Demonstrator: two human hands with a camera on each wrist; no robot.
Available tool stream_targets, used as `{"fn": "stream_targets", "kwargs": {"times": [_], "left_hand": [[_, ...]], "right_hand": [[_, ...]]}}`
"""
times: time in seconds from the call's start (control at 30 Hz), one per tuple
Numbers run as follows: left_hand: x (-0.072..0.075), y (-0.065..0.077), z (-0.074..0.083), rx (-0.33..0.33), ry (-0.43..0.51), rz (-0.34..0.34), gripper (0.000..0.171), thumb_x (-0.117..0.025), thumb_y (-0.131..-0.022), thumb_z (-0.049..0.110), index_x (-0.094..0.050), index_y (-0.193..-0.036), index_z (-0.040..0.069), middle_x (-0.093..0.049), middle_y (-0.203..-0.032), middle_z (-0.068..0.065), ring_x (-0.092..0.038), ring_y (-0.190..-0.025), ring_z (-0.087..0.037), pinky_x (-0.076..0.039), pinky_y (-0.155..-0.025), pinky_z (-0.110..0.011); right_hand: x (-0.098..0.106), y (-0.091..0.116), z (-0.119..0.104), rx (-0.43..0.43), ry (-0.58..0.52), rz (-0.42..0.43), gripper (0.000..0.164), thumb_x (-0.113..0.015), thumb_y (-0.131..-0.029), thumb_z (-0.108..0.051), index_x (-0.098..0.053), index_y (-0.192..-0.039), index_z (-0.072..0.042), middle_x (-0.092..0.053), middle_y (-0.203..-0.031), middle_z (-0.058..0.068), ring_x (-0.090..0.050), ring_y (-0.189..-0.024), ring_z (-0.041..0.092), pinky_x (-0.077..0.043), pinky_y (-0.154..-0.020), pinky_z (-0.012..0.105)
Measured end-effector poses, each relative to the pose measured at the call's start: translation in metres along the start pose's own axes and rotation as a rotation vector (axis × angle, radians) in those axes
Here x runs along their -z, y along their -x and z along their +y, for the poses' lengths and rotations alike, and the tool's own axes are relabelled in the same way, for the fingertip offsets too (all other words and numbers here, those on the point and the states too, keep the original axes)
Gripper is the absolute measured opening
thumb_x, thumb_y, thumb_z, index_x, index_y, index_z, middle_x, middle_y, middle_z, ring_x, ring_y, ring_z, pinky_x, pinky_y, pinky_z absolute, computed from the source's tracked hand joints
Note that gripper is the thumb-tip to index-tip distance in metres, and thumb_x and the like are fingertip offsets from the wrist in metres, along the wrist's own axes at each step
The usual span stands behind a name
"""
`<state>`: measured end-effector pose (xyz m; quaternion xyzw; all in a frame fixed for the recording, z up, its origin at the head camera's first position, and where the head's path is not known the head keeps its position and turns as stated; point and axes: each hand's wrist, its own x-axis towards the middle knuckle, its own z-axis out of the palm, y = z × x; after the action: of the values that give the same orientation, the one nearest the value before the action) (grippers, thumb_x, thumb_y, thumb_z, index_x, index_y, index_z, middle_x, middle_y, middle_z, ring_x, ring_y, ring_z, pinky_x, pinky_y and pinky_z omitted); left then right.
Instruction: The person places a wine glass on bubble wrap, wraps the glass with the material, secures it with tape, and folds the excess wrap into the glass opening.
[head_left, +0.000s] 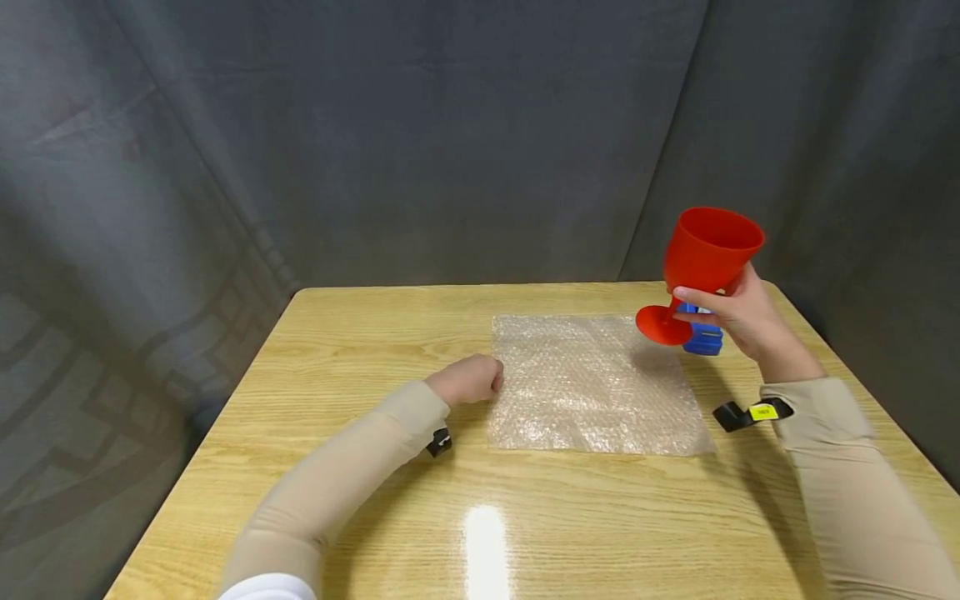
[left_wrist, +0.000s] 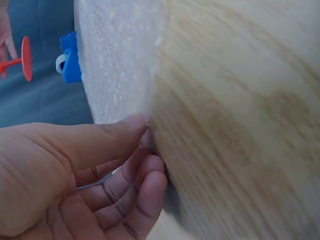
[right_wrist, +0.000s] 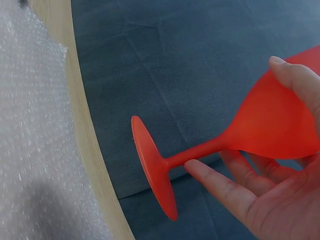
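I have the right hand (head_left: 756,321) clamped on the red goblet (head_left: 701,260), thumb and fingers around the bowl and one finger against the stem, holding it tilted in the air near the far right corner of the bubble wrap (head_left: 585,392). On my wrist feed the left hand (head_left: 469,380) has thumb and fingers together, pinching the wrap's left edge on the table (head_left: 390,517), and a blue object (head_left: 703,342) sits partly hidden behind the goblet
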<state>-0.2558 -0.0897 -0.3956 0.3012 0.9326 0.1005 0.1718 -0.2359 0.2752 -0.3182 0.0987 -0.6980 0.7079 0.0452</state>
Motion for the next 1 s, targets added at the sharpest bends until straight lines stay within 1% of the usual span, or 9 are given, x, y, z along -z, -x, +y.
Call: {"fn": "stream_targets", "kwargs": {"times": [0.1,0.3,0.5,0.6,0.63,0.77,0.83,0.9,1.0], "left_hand": [[-0.002,-0.004,-0.003,-0.004,-0.009,-0.013,0.007,-0.067,-0.089,0.005,-0.062,-0.085,0.008,-0.057,-0.078,0.002,-0.049,-0.072,-0.012,-0.047,-0.069,-0.025],[-0.003,-0.007,-0.005,0.013,0.001,-0.05,0.006,-0.064,-0.09,0.004,-0.061,-0.089,0.008,-0.056,-0.081,0.001,-0.048,-0.075,-0.013,-0.047,-0.072,-0.026],[-0.002,-0.008,-0.004,0.038,0.008,-0.085,0.004,-0.064,-0.092,0.004,-0.061,-0.092,0.007,-0.054,-0.08,0.002,-0.046,-0.075,-0.013,-0.044,-0.069,-0.025],[-0.002,-0.007,-0.003,0.048,0.006,-0.093,0.005,-0.063,-0.093,0.006,-0.059,-0.091,0.009,-0.052,-0.079,0.003,-0.045,-0.074,-0.012,-0.042,-0.068,-0.024],[-0.002,-0.007,-0.003,0.049,0.007,-0.092,0.007,-0.063,-0.093,0.006,-0.058,-0.089,0.01,-0.052,-0.079,0.003,-0.045,-0.073,-0.012,-0.042,-0.068,-0.025],[-0.002,-0.007,-0.002,0.053,0.008,-0.086,0.01,-0.063,-0.093,0.008,-0.057,-0.087,0.011,-0.053,-0.079,0.003,-0.045,-0.073,-0.012,-0.042,-0.068,-0.025],[-0.003,-0.007,-0.001,0.054,0.009,-0.083,0.01,-0.063,-0.093,0.008,-0.057,-0.086,0.011,-0.054,-0.078,0.003,-0.045,-0.073,-0.012,-0.042,-0.068,-0.025],[-0.003,-0.007,-0.001,0.053,0.006,-0.081,0.01,-0.063,-0.093,0.009,-0.057,-0.086,0.011,-0.054,-0.078,0.003,-0.045,-0.072,-0.012,-0.041,-0.067,-0.025],[-0.003,-0.007,-0.001,0.052,0.007,-0.08,0.01,-0.063,-0.093,0.007,-0.056,-0.086,0.011,-0.052,-0.078,0.003,-0.045,-0.073,-0.012,-0.041,-0.067,-0.025]], "right_hand": [[-0.001,0.0,0.0,0.003,-0.003,-0.007,0.068,-0.064,-0.088,0.003,-0.029,-0.139,-0.025,-0.044,-0.127,-0.002,-0.056,-0.104,0.012,-0.061,-0.067,0.03],[-0.003,0.001,-0.001,-0.016,0.001,-0.004,0.067,-0.064,-0.089,0.002,-0.028,-0.138,-0.027,-0.044,-0.127,-0.002,-0.056,-0.104,0.011,-0.061,-0.066,0.029],[-0.013,0.004,-0.004,-0.043,-0.01,-0.021,0.075,-0.064,-0.089,0.002,-0.019,-0.139,-0.032,-0.04,-0.129,-0.003,-0.059,-0.103,0.01,-0.061,-0.067,0.034],[-0.023,0.004,-0.004,-0.032,-0.016,-0.048,0.08,-0.063,-0.089,0.004,-0.015,-0.14,-0.033,-0.038,-0.13,-0.002,-0.061,-0.103,0.012,-0.061,-0.068,0.038],[-0.027,0.005,-0.005,-0.029,-0.015,-0.059,0.08,-0.063,-0.089,0.004,-0.014,-0.14,-0.034,-0.038,-0.131,-0.002,-0.059,-0.104,0.012,-0.061,-0.068,0.038],[-0.047,0.008,-0.004,-0.022,-0.054,-0.119,0.078,-0.061,-0.09,0.005,-0.016,-0.141,-0.032,-0.039,-0.131,0.0,-0.057,-0.107,0.016,-0.06,-0.07,0.042],[-0.058,0.011,-0.003,-0.039,-0.067,-0.149,0.075,-0.061,-0.09,0.004,-0.019,-0.141,-0.03,-0.04,-0.13,0.001,-0.057,-0.107,0.016,-0.06,-0.071,0.043],[-0.069,0.014,-0.002,-0.067,-0.061,-0.177,0.07,-0.061,-0.091,0.002,-0.022,-0.141,-0.027,-0.041,-0.129,0.002,-0.06,-0.105,0.016,-0.06,-0.073,0.045],[-0.086,0.018,0.001,-0.139,-0.036,-0.207,0.064,-0.062,-0.092,-0.005,-0.025,-0.142,-0.02,-0.043,-0.128,0.004,-0.064,-0.101,0.015,-0.06,-0.075,0.044]]}}
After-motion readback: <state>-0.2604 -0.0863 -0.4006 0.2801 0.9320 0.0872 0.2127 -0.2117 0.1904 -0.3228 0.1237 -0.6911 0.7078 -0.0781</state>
